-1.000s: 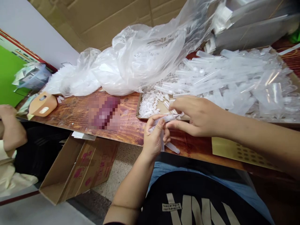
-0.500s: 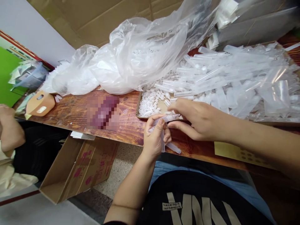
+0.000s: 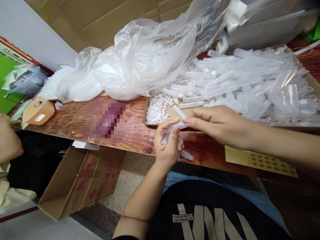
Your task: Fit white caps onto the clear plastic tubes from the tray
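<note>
My left hand (image 3: pixel 167 143) is curled around several translucent plastic tubes. One tube (image 3: pixel 189 155) pokes out below its fingers, and another plastic tube (image 3: pixel 180 125) points toward my right hand. With thumb and forefinger, my right hand (image 3: pixel 217 126) pinches that tube's right end; what lies under the fingertips is hidden. Just beyond both hands is a shallow cardboard tray (image 3: pixel 145 115). Small white plastic tips (image 3: pixel 157 110) are heaped in its left corner, and many clear tubes (image 3: pixel 225 86) are piled across the rest.
Large clear plastic bags (image 3: pixel 140 66) lie behind the tray. A yellow sheet with round dots (image 3: pixel 262 160) rests near the table's front edge. To the left are an orange holder (image 3: pixel 38 111) and a pixelated purple patch. An open cardboard box (image 3: pixel 82 180) stands below, beside another person's arm (image 3: pixel 10 140).
My right thumb and forefinger, apart before, have closed on the tube's end. The left hand keeps its tubes. The whole view has shifted slightly.
</note>
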Available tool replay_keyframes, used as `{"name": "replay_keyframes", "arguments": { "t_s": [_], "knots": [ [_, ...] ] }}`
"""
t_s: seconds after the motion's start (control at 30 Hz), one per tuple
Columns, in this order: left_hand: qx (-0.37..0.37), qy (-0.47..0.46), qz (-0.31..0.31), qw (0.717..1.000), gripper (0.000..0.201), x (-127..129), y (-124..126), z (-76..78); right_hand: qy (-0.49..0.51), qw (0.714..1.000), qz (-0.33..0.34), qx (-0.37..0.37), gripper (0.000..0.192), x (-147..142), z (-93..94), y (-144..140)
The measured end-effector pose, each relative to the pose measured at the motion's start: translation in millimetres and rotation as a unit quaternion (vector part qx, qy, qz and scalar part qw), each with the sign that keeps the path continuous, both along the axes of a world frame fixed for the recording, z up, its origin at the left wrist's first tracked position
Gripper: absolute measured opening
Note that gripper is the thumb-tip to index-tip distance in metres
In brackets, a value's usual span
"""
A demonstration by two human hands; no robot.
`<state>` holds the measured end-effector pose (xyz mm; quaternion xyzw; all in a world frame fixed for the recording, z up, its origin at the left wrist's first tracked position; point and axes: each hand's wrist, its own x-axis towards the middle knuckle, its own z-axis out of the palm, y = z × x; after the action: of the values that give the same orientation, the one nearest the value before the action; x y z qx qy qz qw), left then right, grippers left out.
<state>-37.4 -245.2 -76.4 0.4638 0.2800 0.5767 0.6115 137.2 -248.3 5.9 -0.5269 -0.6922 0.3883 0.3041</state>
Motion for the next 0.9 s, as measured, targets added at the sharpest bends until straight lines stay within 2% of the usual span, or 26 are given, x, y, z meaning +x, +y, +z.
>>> {"name": "replay_keyframes", "arguments": {
  "t_s": [0.1,0.17,0.23,0.33,0.4,0.43,0.5,0.57,0.73,0.9],
  "knots": [
    [-0.023,-0.038,0.042,0.998,0.031,-5,7,3.8,-0.136,0.980,-0.038,0.139,0.037,37,4.1,2],
    [-0.021,-0.051,0.069,0.996,0.030,-9,12,7.3,-0.226,0.945,-0.064,0.228,0.033,61,-3.0,8],
    [-0.001,-0.058,0.093,0.994,0.028,-13,16,11.3,-0.303,0.911,-0.051,0.274,0.036,78,-14.7,16],
    [0.020,-0.071,0.127,0.989,0.029,-15,22,17.3,-0.415,0.851,-0.013,0.323,0.044,80,-27.4,27],
    [0.010,-0.086,0.140,0.986,0.033,-16,25,20.3,-0.436,0.827,0.028,0.353,0.044,65,-28.2,30],
    [-0.003,-0.093,0.142,0.985,0.034,-17,26,21.4,-0.421,0.830,0.059,0.361,0.042,54,-26.8,31],
    [-0.033,-0.104,0.138,0.984,0.036,-19,29,23.1,-0.365,0.852,0.133,0.351,0.034,32,-23.3,31],
    [-0.052,-0.107,0.134,0.984,0.037,-21,31,24.1,-0.349,0.863,0.174,0.321,0.029,11,-21.5,35],
    [-0.021,-0.101,0.166,0.981,0.039,-25,33,22.4,-0.424,0.844,0.197,0.263,0.024,-18,-24.2,53],
    [0.026,-0.016,0.179,0.983,0.038,-28,22,5.6,-0.441,0.852,0.199,0.200,0.025,-28,-20.5,64]
  ]
}}
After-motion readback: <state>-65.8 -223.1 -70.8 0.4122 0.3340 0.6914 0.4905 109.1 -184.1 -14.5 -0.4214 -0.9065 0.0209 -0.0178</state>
